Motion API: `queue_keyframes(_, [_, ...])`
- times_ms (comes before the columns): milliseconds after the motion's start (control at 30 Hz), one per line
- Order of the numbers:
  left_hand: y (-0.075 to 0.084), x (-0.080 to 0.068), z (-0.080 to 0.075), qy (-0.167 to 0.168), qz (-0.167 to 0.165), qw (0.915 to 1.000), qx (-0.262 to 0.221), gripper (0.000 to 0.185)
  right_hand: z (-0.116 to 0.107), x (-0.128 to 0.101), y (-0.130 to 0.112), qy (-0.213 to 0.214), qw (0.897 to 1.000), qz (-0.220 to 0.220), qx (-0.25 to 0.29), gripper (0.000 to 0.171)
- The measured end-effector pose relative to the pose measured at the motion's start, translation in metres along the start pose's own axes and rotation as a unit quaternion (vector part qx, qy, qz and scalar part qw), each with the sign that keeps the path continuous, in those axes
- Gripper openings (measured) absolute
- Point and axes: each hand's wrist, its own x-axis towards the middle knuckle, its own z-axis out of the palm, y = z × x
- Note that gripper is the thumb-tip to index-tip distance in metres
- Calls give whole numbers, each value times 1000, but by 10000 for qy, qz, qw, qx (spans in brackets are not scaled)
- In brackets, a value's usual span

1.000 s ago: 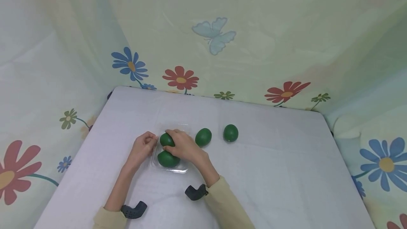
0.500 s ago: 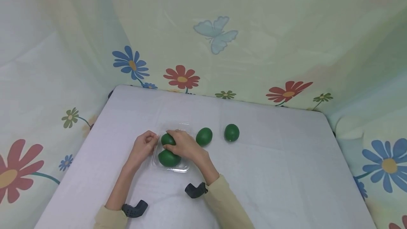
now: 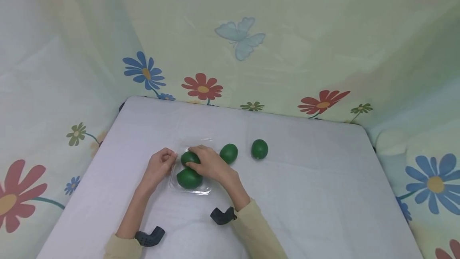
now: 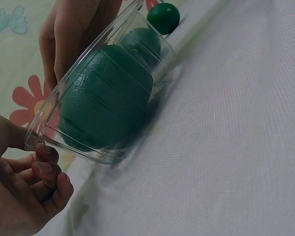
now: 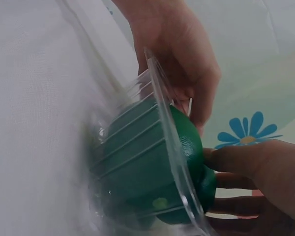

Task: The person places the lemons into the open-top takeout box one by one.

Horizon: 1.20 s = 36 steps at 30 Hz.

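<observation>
- One clear container (image 3: 206, 191) stands on the surface (image 3: 312, 187), nearer the left edge than the right edge.
- The left hand (image 3: 159, 166) is at the container's left rim. State of grip: thumb and finger pinch the rim; the remaining fingers are curled beside it.
- The right hand (image 3: 211, 164) reaches in over the container from the side of the surface's right edge. State of grip: grasping the far green fruit (image 3: 188, 159).
- Position of the far green fruit relative to the grip: inside the container, between the thumb on its near side and the fingers on its far side.
- The near green fruit (image 3: 189, 179) lies in the same container, just beside the right thumb, on the side away from the surface's far edge.
- The inner loose fruit (image 3: 229, 154) rests on the surface, just beside the container and the back of the right hand.
- The outer loose fruit (image 3: 259, 149) rests further toward the right edge, apart from both.
- A floral backdrop (image 3: 305, 35) hangs beyond the far edge.
</observation>
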Motion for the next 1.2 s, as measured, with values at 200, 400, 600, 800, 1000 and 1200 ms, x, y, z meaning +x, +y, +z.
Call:
queue_keyframes(200, [-1, -1, -4, 33, -64, 9999, 109, 25, -9, -13, -2, 236, 9996, -62, -118, 43])
queue_keyframes(400, [-2, -1, -7, 39, 18, 9998, 173, 26, -23, -35, 3, 715, 9971, -240, 29, 39])
queue_keyframes(600, [-2, -1, -7, 49, 46, 9998, 202, 26, -35, -58, 8, 1246, 9915, -375, 39, 32])
queue_keyframes(800, [-1, -1, -6, 35, 115, 9997, 220, 26, -42, -77, 21, 1699, 9850, -282, -87, 30])
queue_keyframes(1000, [-1, 0, -3, -1, 177, 9995, 270, 26, -51, -95, 49, 2253, 9739, -137, -231, 31])
queue_keyframes(1200, [-2, 1, 1, -25, 137, 9994, 307, 25, -55, -107, 80, 2710, 9603, 236, -623, 40])
